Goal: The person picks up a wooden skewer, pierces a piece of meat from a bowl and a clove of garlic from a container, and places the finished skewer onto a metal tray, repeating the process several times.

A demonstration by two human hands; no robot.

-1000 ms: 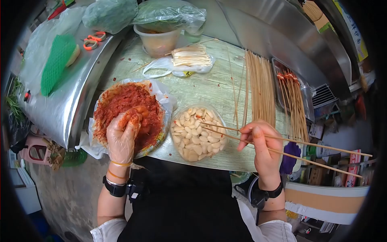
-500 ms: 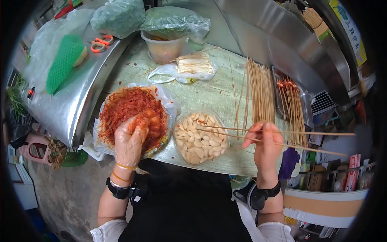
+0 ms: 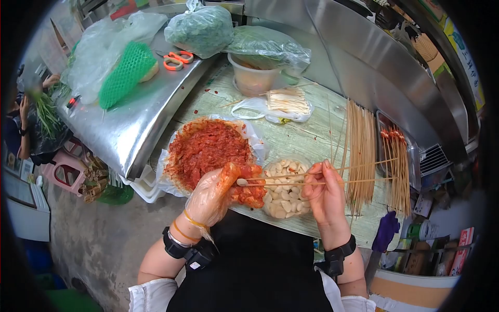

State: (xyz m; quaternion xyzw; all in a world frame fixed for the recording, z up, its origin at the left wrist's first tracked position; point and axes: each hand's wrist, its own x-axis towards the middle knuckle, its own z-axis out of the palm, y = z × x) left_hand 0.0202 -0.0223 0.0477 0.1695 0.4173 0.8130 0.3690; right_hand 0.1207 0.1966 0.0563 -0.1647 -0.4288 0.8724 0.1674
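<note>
My left hand (image 3: 208,196), in a clear plastic glove with rubber bands at the wrist, is closed around chunks of red marinated meat (image 3: 252,196). My right hand (image 3: 326,192), bare, grips two thin bamboo skewers (image 3: 364,181) between thumb and fingers. They point left, and a pale garlic clove (image 3: 242,182) sits at the tip of one, right against the meat. Behind my left hand is a plastic-lined bowl (image 3: 254,136) of red marinated meat (image 3: 208,153). A clear tub of peeled garlic cloves (image 3: 283,205) stands beneath the skewers, between my hands.
Loose bamboo skewers (image 3: 361,151) lie at the right, beside a metal tray (image 3: 414,177) with loaded skewers (image 3: 393,136). Toward the back are a plastic tub (image 3: 253,80), pale strips (image 3: 288,101) on a bag and bagged greens (image 3: 200,31). Scissors (image 3: 174,61) rest on the steel surface. Another person (image 3: 23,114) is far left.
My left hand has come out of the bowl with meat in it and moved right to the skewer tips. The skewers have left the garlic tub. The whole view has shifted.
</note>
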